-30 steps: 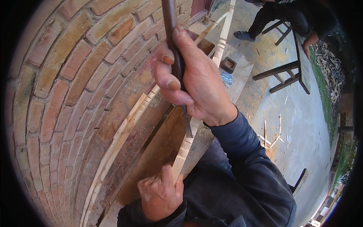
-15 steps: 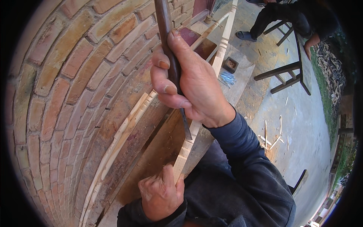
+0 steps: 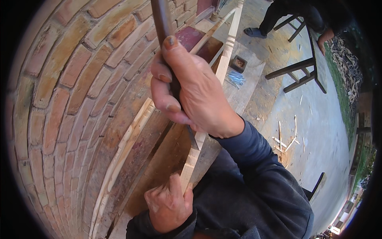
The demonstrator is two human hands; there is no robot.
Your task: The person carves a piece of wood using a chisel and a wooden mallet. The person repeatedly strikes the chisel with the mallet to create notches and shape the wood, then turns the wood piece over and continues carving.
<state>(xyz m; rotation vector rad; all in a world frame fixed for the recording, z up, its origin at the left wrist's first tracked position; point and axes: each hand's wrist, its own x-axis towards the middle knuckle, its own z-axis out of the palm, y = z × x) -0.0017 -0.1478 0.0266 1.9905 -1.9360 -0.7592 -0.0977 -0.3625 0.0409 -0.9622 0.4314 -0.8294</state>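
My right hand [image 3: 201, 93] is closed around the dark wooden handle of a chisel [image 3: 161, 22], thumb pressed along it. The chisel's metal blade [image 3: 193, 137] points down, its tip on a long pale strip of wood [image 3: 191, 156] with carved notches. My left hand [image 3: 169, 205] grips the near end of this strip, thumb on top. From there the strip runs up and away past my right hand, which hides part of it. Left of it, a pair of carved, curved wooden strips [image 3: 124, 153] lies beside the wall.
A brick wall [image 3: 59, 99] rises on the left. On the worn bench [image 3: 250, 85] are a small dark box [image 3: 238, 63] and a bundle of nails [image 3: 236, 78]. Wood offcuts [image 3: 284, 139] litter the floor. Another person, in dark clothes [image 3: 318, 16], is beside a dark wooden stool [image 3: 300, 69].
My right hand has moved slightly left, and the chisel's handle has swung left with it. The tip stays at the strip. My left hand keeps its grip; the view has shifted a little.
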